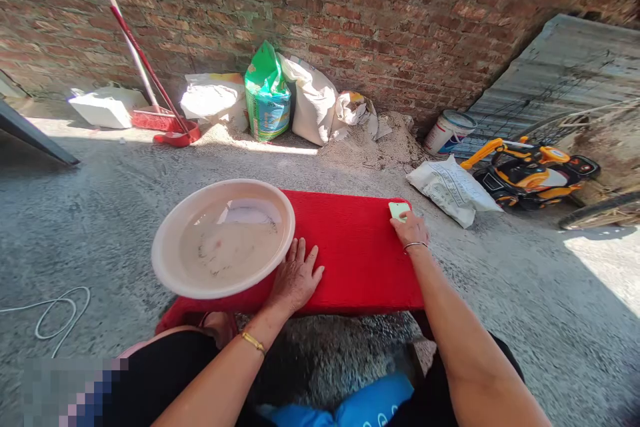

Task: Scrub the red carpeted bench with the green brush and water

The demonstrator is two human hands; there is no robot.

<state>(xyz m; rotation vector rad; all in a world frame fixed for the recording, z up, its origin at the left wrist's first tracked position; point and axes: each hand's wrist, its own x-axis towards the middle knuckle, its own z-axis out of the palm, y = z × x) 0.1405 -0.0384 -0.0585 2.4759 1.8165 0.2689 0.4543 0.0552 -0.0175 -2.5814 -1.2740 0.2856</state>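
A low bench covered in red cloth (350, 247) stands before me. On its left end a wide pale basin (165, 267) holds water, with dark specks at the bottom. My left hand (296, 275) lies flat on the red cloth, fingers spread, right beside the basin's rim. At the far right corner of the bench, my right hand (413, 230) has its fingers on a small pale green rectangular piece (399, 209). Whether that piece is soap or something else, I cannot make out. The fingertips are partly hidden from view.
Sacks (313, 103), a green bag (267, 97) and a sand heap line the brick wall. A broom and red dustpan (179, 137) lean at left. To the right are a bucket (450, 130), a flat sack (453, 190) and a toy excavator (540, 170). A cable (70, 310) lies at left.
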